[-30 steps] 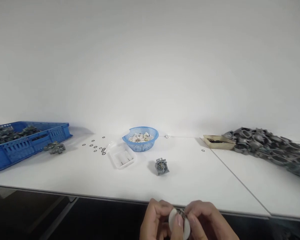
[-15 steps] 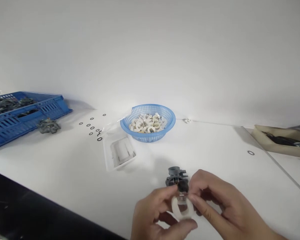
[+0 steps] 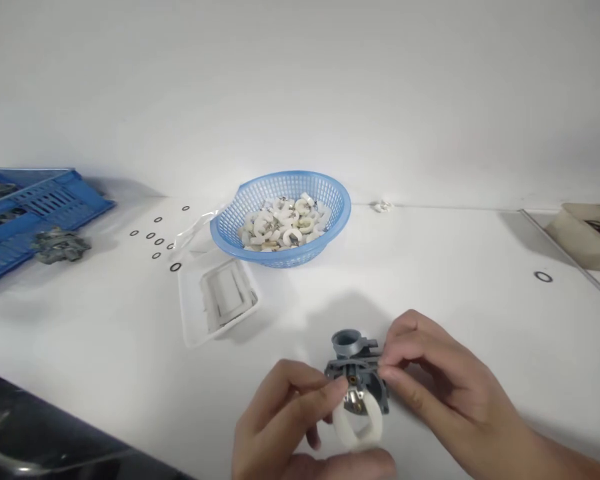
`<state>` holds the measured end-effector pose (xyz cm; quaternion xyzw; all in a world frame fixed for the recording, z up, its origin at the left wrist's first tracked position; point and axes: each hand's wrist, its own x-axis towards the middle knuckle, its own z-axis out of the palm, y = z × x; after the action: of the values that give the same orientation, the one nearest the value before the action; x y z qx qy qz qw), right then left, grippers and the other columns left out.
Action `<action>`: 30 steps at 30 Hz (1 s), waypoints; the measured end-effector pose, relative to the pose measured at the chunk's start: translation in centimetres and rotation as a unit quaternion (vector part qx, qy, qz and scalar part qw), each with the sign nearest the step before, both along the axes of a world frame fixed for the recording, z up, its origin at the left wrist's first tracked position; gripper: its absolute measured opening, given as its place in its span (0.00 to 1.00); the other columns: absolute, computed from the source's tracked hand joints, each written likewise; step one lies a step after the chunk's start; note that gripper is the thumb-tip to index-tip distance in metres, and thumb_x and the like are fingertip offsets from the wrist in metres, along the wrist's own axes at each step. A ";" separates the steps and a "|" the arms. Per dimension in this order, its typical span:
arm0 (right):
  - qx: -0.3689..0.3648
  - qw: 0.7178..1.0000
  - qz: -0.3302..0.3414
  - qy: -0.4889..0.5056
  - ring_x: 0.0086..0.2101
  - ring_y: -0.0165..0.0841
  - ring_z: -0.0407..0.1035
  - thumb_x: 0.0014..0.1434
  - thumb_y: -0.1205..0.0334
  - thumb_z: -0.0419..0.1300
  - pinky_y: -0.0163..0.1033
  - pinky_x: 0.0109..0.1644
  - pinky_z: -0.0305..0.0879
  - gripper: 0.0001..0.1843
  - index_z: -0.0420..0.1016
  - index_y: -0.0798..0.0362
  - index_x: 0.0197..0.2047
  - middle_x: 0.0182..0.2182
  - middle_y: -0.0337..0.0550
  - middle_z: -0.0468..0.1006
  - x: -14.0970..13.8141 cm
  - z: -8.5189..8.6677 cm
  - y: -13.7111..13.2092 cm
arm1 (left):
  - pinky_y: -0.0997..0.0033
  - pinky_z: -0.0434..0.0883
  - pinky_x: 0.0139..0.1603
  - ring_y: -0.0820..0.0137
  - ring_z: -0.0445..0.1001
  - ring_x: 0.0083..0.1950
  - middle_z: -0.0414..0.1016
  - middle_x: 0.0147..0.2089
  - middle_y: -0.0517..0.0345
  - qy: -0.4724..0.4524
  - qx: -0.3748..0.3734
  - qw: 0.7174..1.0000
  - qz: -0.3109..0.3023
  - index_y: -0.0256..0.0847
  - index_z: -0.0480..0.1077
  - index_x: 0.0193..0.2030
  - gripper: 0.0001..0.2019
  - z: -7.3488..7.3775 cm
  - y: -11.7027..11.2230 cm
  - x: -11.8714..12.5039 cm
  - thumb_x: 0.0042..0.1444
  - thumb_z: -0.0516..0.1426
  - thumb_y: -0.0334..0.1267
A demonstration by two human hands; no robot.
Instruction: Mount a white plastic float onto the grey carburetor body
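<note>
A grey metal carburetor body (image 3: 354,363) stands on the white table (image 3: 430,267) between my hands. My left hand (image 3: 285,427) pinches a white horseshoe-shaped float (image 3: 356,430) against the body's near side. My right hand (image 3: 440,393) has its fingertips closed on the body's right edge. A small brass part shows where the float meets the body.
A round blue basket (image 3: 283,217) of white floats sits behind. A clear plastic tray (image 3: 215,300) lies left of it, with several black O-rings (image 3: 155,240) beyond. A blue crate (image 3: 25,207) and a loose grey casting (image 3: 60,245) are far left. A beige box (image 3: 587,237) and a lone O-ring (image 3: 543,277) are right.
My view has tipped down and closer to the table. Both hands carried the white float forward from the table's edge onto the grey body.
</note>
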<state>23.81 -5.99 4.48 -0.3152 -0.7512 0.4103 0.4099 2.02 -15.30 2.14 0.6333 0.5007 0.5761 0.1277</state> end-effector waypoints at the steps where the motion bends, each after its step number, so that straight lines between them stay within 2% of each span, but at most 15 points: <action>1: -0.008 1.000 0.004 0.000 0.37 0.34 0.76 0.80 0.62 0.65 0.37 0.38 0.77 0.07 0.81 0.44 0.46 0.40 0.41 0.76 -0.1 -0.1 0.0 | 0.72 0.73 0.21 0.70 0.78 0.32 0.79 0.43 0.58 0.010 -0.008 1.000 -0.017 0.52 0.78 0.66 0.39 0.0 0.1 -0.4 0.49 0.84 0.36; 5: -0.029 1.000 0.005 -0.002 0.39 0.35 0.76 0.81 0.61 0.65 0.38 0.39 0.78 0.08 0.82 0.44 0.45 0.42 0.41 0.75 0.0 -0.3 -0.4 | 0.73 0.79 0.24 0.73 0.77 0.33 0.78 0.47 0.57 0.047 -0.022 0.998 -0.048 0.50 0.78 0.67 0.38 0.3 0.3 -1.1 0.51 0.83 0.39; 9: -0.009 1.000 -0.002 -0.002 0.37 0.35 0.75 0.79 0.63 0.66 0.38 0.35 0.78 0.07 0.84 0.43 0.46 0.42 0.41 0.75 -0.1 -0.1 -0.6 | 0.74 0.82 0.27 0.73 0.79 0.32 0.78 0.45 0.59 0.065 -0.018 0.997 -0.046 0.49 0.78 0.67 0.32 0.6 0.4 -0.8 0.57 0.80 0.37; 14: 0.053 0.998 0.012 -0.010 0.34 0.34 0.75 0.78 0.67 0.66 0.38 0.33 0.77 0.06 0.83 0.45 0.48 0.43 0.43 0.76 -0.2 0.0 -0.6 | 0.76 0.74 0.21 0.75 0.74 0.29 0.78 0.43 0.60 0.096 -0.020 0.995 0.001 0.49 0.79 0.66 0.31 0.3 0.0 -0.5 0.57 0.80 0.37; 21: 0.036 0.999 0.003 -0.001 0.39 0.37 0.78 0.78 0.65 0.67 0.38 0.36 0.77 0.06 0.83 0.44 0.48 0.42 0.42 0.78 -0.3 -0.4 -0.6 | 0.79 0.79 0.25 0.74 0.78 0.32 0.79 0.42 0.60 0.120 -0.008 0.992 0.023 0.48 0.79 0.65 0.30 0.4 -0.2 -0.1 0.58 0.79 0.36; 25: 0.026 1.000 0.004 0.003 0.37 0.36 0.77 0.79 0.64 0.67 0.39 0.36 0.76 0.06 0.84 0.44 0.47 0.41 0.42 0.78 -0.3 -0.4 -0.5 | 0.75 0.82 0.30 0.72 0.80 0.33 0.82 0.42 0.59 0.136 0.013 0.989 0.063 0.49 0.80 0.64 0.26 0.5 -0.1 0.3 0.61 0.78 0.39; 27: 0.021 1.000 0.007 0.004 0.37 0.36 0.77 0.79 0.63 0.67 0.40 0.36 0.76 0.06 0.84 0.44 0.46 0.41 0.41 0.78 -0.3 -0.5 -0.4 | 0.74 0.83 0.32 0.70 0.83 0.34 0.84 0.43 0.57 0.184 0.023 0.980 0.075 0.47 0.80 0.63 0.25 0.8 -0.1 0.3 0.62 0.77 0.39; 30: 0.023 1.000 0.008 0.006 0.37 0.36 0.76 0.79 0.63 0.66 0.40 0.37 0.75 0.06 0.84 0.44 0.47 0.41 0.42 0.77 -0.4 -0.5 -0.4 | 0.75 0.81 0.30 0.70 0.85 0.31 0.85 0.38 0.56 0.302 0.063 0.947 0.089 0.39 0.79 0.63 0.25 1.7 -0.1 -0.1 0.62 0.78 0.39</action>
<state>23.43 -6.38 3.93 -0.2971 -0.7607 0.3982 0.4178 1.95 -15.38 3.81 0.7373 0.5327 0.3972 -0.1219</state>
